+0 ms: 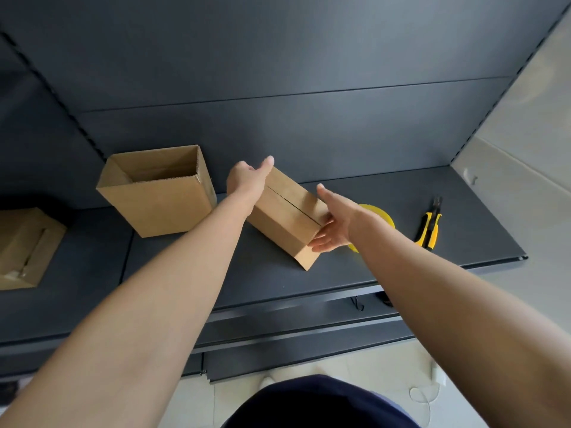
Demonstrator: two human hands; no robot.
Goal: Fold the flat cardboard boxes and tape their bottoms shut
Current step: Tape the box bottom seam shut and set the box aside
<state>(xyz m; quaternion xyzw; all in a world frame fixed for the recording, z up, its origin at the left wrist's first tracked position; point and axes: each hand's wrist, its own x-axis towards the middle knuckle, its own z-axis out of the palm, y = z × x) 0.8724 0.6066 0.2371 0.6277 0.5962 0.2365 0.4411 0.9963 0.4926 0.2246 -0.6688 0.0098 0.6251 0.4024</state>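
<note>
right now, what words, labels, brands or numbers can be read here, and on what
No readable text anywhere in this view.
Middle box: plain cardboard, no print.
Open box: plain, no print.
Left box: plain, no print.
Knife: any marking is too small to read.
Yellow roll: partly hidden, no text visible.

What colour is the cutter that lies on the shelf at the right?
The cutter is yellow and black, seen in the head view.

A closed box (287,211) is seen turned diagonally on the shelf (309,273), its flaps folded shut with a slit along the seam. An open box (160,205) is stood upright just left.
</note>
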